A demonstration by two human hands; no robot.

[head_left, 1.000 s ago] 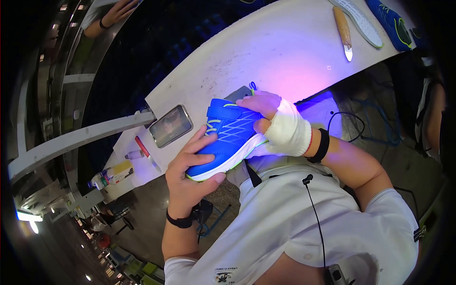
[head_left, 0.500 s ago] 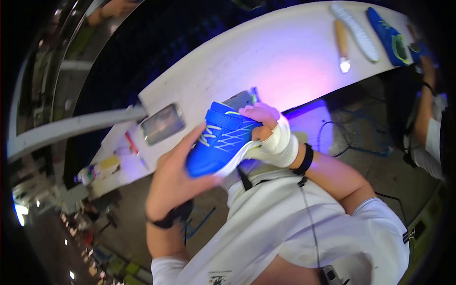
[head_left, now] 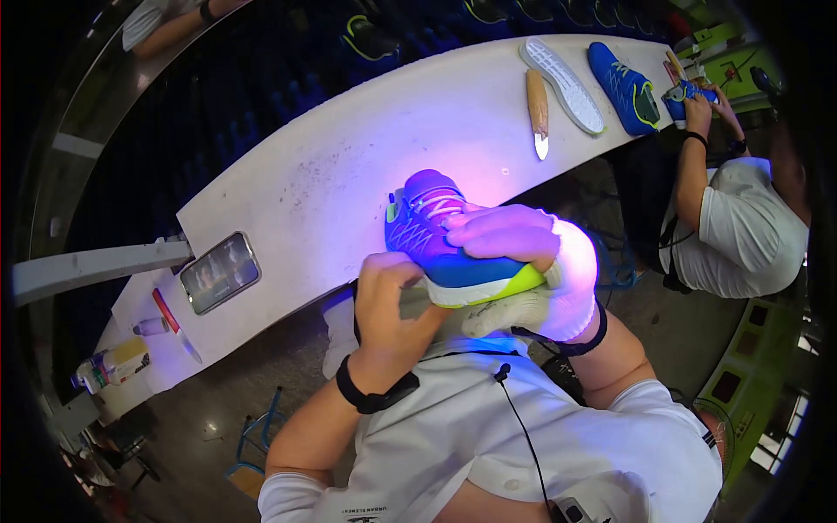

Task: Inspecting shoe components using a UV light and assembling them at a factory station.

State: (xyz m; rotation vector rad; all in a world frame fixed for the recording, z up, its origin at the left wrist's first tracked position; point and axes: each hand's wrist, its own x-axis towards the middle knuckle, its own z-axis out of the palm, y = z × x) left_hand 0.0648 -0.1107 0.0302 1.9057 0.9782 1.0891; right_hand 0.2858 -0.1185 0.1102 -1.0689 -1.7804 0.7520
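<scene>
A blue sneaker (head_left: 410, 228) with pale laces, a white midsole and a yellow-green sole edge is held in front of my body, tilted over the table's near edge. My right hand (head_left: 540, 261), in a white glove, grips its front part, with fingers over the upper and the rest of the hand along the sole. On the other side, my bare left hand (head_left: 388, 305) has curled fingers against the lower edge of the shoe, its thumb close to the sole. Purple-blue light falls on the shoe and glove.
The white table (head_left: 305, 174) carries a phone (head_left: 221, 272), a red-handled tool (head_left: 166, 309) and a bottle (head_left: 122, 362) at left. Farther right lie a wooden-handled knife (head_left: 538, 113), a loose white sole (head_left: 565, 87) and another blue sneaker (head_left: 623, 91). A co-worker (head_left: 732, 200) handles a shoe at right.
The sneaker has turned in my hands, its toe now toward the right and its sole edge facing me. My left hand has shifted from around the toe to the shoe's lower edge. The view has swung.
</scene>
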